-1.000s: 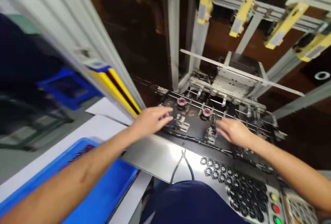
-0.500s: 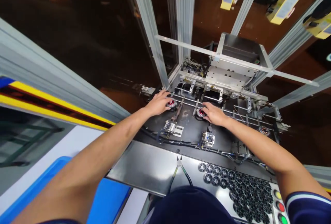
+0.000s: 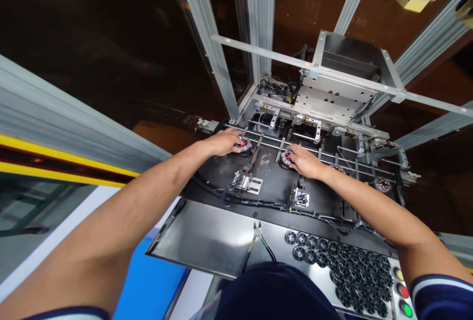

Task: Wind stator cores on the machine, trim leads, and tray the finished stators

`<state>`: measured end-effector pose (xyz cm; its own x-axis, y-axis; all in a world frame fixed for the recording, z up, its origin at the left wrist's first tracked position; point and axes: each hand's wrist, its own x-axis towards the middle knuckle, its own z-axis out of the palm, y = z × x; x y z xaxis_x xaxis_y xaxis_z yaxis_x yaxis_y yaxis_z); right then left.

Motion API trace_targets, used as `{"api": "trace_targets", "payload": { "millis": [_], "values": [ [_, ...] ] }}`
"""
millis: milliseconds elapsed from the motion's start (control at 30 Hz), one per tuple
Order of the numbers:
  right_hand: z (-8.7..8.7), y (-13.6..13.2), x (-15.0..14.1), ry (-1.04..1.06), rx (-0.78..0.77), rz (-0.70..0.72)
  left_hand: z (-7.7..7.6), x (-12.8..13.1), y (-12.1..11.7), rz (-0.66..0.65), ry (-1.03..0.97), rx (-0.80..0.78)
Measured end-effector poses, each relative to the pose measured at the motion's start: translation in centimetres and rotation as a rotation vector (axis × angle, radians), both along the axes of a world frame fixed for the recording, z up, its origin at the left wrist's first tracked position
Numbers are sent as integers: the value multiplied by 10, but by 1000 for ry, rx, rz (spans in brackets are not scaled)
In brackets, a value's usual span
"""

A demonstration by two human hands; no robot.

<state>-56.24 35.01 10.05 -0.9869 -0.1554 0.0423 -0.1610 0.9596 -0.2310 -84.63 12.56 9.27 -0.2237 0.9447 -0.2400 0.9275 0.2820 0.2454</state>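
My left hand is at the far left of the machine bed, its fingers and thumb around the edge of a round part with a red and silver centre. Similar to it, a second round part sits in the middle of the bed, and my right hand grips its right side between thumb and fingers. The fingers partly cover both parts. Another round part rests farther right on the bed, beyond my right forearm.
Parallel metal rails run behind the parts. Cutting pliers lie on the steel ledge, left of many black spoked discs. Coloured push buttons are at the right. Clamp blocks stand before the rails. A blue tray is below left.
The camera view has shifted slightly. Both hands stay at their round parts, with my left hand lying a little flatter over its part.
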Motion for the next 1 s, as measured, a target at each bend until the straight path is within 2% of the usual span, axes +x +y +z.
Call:
{"api": "trace_targets", "payload": {
  "millis": [200, 433, 733, 867, 1000],
  "values": [
    [-1, -1, 2, -18, -29, -34, 0, -4, 1, -9, -20, 29],
    [8, 0, -2, -75, -88, -68, 0, -8, 2, -17, -51, 60],
    [20, -2, -8, -56, -295, -162, 2, 7, -7, 27, -44, 138],
    [36, -13, -3, 26, -450, -236, 4, 21, -10, 71, -31, 193],
    [71, -41, 25, 125, -611, -275, 10, 32, -8, 121, -28, 284]
  ]
}}
